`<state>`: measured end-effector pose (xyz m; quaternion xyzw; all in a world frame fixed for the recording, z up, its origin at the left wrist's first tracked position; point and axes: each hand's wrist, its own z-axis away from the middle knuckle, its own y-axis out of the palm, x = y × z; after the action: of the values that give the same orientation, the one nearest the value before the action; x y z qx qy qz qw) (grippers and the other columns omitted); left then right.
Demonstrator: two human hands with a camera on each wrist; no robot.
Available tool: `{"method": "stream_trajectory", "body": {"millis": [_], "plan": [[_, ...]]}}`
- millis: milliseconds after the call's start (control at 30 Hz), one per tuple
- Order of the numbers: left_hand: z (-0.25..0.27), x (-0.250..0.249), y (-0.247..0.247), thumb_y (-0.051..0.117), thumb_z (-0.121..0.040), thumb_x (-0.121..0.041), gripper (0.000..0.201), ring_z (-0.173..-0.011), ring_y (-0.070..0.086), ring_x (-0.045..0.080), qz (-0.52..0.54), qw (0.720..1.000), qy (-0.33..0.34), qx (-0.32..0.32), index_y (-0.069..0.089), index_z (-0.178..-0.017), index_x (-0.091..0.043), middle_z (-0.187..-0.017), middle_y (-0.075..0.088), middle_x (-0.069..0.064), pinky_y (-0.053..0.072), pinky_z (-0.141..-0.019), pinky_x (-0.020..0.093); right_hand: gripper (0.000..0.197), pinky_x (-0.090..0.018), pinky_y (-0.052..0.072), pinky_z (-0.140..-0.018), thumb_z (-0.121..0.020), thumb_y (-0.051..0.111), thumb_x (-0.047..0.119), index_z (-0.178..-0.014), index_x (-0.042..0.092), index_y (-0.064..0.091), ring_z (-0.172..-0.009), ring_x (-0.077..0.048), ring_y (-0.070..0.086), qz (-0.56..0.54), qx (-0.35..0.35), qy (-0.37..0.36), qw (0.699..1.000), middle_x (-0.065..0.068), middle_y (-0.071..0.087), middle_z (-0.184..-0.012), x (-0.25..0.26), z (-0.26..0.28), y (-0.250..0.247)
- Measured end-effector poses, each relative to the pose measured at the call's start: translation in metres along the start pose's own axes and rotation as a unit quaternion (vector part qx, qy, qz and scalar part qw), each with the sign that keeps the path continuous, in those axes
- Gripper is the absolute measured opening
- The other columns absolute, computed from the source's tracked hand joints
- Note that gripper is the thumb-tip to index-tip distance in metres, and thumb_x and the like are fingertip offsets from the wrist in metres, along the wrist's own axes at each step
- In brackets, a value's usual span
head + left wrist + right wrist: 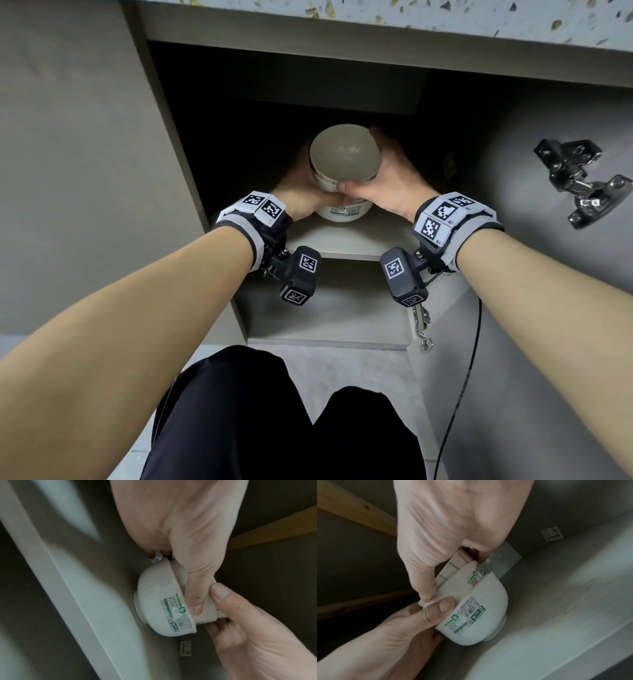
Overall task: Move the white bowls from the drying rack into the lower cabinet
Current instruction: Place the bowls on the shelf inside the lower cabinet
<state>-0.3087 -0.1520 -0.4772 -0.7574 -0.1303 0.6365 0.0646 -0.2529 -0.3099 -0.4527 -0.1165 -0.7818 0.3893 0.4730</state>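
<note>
Both hands wrap the stack of white bowls (344, 171), left hand (301, 192) and right hand (394, 181) on opposite sides, thumbs near the front; its foot sits on the cabinet shelf (342, 241). Risk: nested bowls look tilted, so an uneven release could tip them. Wrist views show labels (175, 609) and foot contact; head view shows the open door hinge (579, 178).

The head view looks steeply down from above into the open cabinet (329, 85), both forearms reaching in. Each wrist view looks close along its palm, tilted. All three share the stacked bowls (344, 171) and the shelf (556, 601).
</note>
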Motion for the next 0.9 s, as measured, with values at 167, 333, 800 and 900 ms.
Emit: {"method": "stream_trajectory", "body": {"millis": [167,333,800,900], "plan": [[-0.004,0.002,-0.003,0.088,-0.066,0.004,0.092,-0.102,0.055,-0.008,-0.003,1.000,-0.015,0.015,0.036,-0.140,-0.012,-0.119,0.057,-0.008,0.049,-0.076,0.004,0.075,-0.031,0.047,-0.091,-0.067,0.079,0.048,-0.129,0.018,0.049,-0.112,-0.020,0.056,0.029,-0.009,0.012,0.999,-0.003,0.059,-0.122,0.000,-0.001,0.000],[-0.006,0.004,-0.006,0.084,-0.069,0.007,0.090,-0.098,0.055,-0.008,-0.010,0.999,-0.030,0.019,0.035,-0.142,-0.009,-0.114,0.058,-0.010,0.048,-0.075,0.003,0.068,-0.021,0.041,-0.078,-0.074,0.078,0.051,-0.128,0.016,0.054,-0.101,-0.015,0.057,0.045,-0.019,0.030,0.998,0.000,0.062,-0.115,-0.006,-0.001,-0.002],[-0.007,0.008,-0.006,0.083,-0.070,0.006,0.090,-0.094,0.054,-0.010,-0.021,0.999,-0.030,0.003,0.035,-0.144,-0.010,-0.112,0.056,-0.012,0.046,-0.068,-0.001,0.079,-0.029,0.050,-0.089,-0.065,0.071,0.070,-0.123,0.017,0.061,-0.111,-0.019,0.061,0.058,-0.074,0.050,0.994,-0.002,0.065,-0.121,0.005,0.006,-0.002],[-0.006,0.010,-0.009,0.085,-0.072,-0.003,0.088,-0.102,0.055,-0.001,-0.030,0.999,-0.041,0.001,0.036,-0.145,-0.014,-0.121,0.056,-0.009,0.044,-0.081,0.007,0.073,-0.023,0.043,-0.087,-0.074,0.075,0.057,-0.130,0.013,0.058,-0.113,-0.015,0.057,0.046,-0.069,0.058,0.995,-0.001,0.060,-0.124,0.007,0.008,-0.005]]}}
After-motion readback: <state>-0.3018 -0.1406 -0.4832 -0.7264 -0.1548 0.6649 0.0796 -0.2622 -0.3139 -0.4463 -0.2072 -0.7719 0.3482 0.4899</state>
